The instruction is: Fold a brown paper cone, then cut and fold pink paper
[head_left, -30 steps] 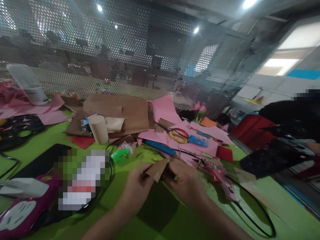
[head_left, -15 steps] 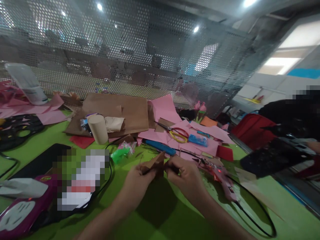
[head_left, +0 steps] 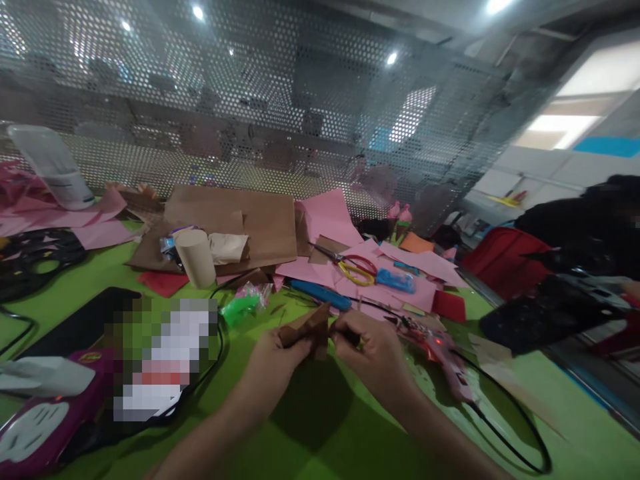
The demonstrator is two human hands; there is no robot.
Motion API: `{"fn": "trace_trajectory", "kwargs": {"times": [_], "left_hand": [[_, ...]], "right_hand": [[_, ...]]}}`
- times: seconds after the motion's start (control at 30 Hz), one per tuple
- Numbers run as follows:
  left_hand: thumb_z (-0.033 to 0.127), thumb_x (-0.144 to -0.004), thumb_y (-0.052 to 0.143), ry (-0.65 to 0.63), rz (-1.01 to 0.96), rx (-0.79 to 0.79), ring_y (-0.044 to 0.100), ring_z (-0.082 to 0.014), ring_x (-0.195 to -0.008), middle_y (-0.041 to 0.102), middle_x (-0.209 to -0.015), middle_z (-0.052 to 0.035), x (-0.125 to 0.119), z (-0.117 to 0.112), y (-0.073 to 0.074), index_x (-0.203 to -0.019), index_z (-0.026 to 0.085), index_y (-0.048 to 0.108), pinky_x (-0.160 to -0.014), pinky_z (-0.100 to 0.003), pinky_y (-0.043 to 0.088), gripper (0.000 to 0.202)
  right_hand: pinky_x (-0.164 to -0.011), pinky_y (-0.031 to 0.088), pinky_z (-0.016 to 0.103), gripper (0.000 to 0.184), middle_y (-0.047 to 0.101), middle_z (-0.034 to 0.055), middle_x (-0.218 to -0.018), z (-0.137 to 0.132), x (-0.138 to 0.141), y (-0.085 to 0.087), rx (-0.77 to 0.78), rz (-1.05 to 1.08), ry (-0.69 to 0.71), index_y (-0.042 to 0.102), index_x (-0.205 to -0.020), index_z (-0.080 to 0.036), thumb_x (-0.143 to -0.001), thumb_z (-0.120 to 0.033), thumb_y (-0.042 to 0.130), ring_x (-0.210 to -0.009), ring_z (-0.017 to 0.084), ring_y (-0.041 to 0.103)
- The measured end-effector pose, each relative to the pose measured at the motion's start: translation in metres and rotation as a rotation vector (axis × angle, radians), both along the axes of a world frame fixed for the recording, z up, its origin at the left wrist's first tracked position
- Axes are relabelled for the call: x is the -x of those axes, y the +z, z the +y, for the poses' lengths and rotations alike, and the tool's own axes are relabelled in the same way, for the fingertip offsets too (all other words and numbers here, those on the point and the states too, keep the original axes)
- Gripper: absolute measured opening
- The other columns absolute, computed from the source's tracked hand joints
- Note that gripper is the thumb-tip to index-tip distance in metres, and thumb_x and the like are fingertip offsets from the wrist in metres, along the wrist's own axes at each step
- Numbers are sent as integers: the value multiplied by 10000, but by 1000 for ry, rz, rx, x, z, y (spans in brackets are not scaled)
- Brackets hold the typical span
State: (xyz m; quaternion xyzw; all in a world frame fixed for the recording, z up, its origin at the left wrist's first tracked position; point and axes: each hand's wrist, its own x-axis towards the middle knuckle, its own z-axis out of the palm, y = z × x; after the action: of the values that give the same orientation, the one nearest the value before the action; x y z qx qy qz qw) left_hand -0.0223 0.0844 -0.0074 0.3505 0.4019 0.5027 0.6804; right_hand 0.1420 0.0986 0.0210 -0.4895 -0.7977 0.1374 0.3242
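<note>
Between my hands, above the green tabletop (head_left: 315,460), is a small folded piece of brown paper (head_left: 311,328). My left hand (head_left: 280,360) grips its left side, thumb in front. My right hand (head_left: 367,347) is closed at the paper's right edge, fingertips pinched together; whether they hold that edge or something tiny is hidden. Just beyond my hands lies a blue utility knife (head_left: 320,293). To the right of my right hand rests a pink glue gun (head_left: 453,370), its red light lit and its black cord curling over the table.
Scissors (head_left: 357,270) with red and yellow handles lie on pink paper sheets (head_left: 330,217). A cardboard tube (head_left: 196,259) stands before brown paper (head_left: 265,220). A purple tissue box (head_left: 50,420) is at left, a clear bottle (head_left: 53,167) behind. A person in dark clothes (head_left: 590,220) is at right.
The brown paper has turned slightly in my left hand, so more of its left part shows. My right hand stays at its right edge, almost unmoved.
</note>
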Motion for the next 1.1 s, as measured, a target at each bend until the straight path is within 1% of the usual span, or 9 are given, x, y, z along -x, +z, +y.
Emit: {"fn": "trace_trajectory", "kwargs": {"times": [0.13,0.3,0.5,0.63,0.73,0.87,0.97,1.1], "left_hand": [[242,-622,738,-2,-13,-4,603,-177,-676,694,-690,-25,0,0,-1,-791,136,757,-630,-235,440,200],[244,-617,752,18,-9,-7,621,-199,-713,710,-725,-35,0,0,0,-803,142,761,-645,-251,455,212],[238,-608,759,-12,-85,35,583,-150,-680,704,-730,-14,0,1,-2,-859,160,768,-641,-222,427,263],[241,-607,754,0,-45,36,592,-167,-680,705,-728,-31,0,1,-3,-822,147,764,-650,-242,433,235],[232,-596,759,27,-19,63,589,-163,-650,700,-704,-26,0,1,-4,-825,149,762,-632,-243,430,243],[229,-584,762,16,-67,81,567,-132,-612,691,-685,-9,0,0,-3,-811,155,761,-600,-217,413,239],[232,-585,755,-6,-117,91,582,-135,-617,699,-691,-10,0,0,-1,-811,159,760,-612,-219,426,238],[225,-580,753,11,-89,86,584,-143,-612,694,-660,-15,0,0,1,-740,148,751,-597,-222,428,177]], "right_hand": [[-557,308,230,136,498,-33,-616,0,-1,-1,-9,5,-6,507,-644,-191,-733,-88,506,-589,124,458],[-566,329,228,129,531,-29,-627,1,-1,0,-5,34,-20,543,-664,-190,-729,-87,501,-593,124,479],[-581,351,237,126,561,-20,-647,2,-2,0,16,55,-30,579,-689,-188,-747,-105,504,-612,136,509],[-597,365,243,130,575,-19,-659,2,-4,1,29,69,-40,591,-695,-190,-752,-108,508,-626,141,522],[-601,368,246,131,582,-18,-660,2,-5,2,27,75,-44,593,-690,-192,-753,-114,509,-627,143,527],[-617,378,250,122,596,-12,-681,2,-5,3,33,93,-54,602,-702,-188,-765,-128,516,-646,146,541],[-632,380,253,118,590,-11,-686,2,-5,3,23,103,-61,603,-711,-185,-783,-140,522,-658,146,537],[-619,373,255,130,585,-11,-674,2,-6,3,23,102,-84,600,-697,-183,-799,-152,525,-644,144,527]]}}
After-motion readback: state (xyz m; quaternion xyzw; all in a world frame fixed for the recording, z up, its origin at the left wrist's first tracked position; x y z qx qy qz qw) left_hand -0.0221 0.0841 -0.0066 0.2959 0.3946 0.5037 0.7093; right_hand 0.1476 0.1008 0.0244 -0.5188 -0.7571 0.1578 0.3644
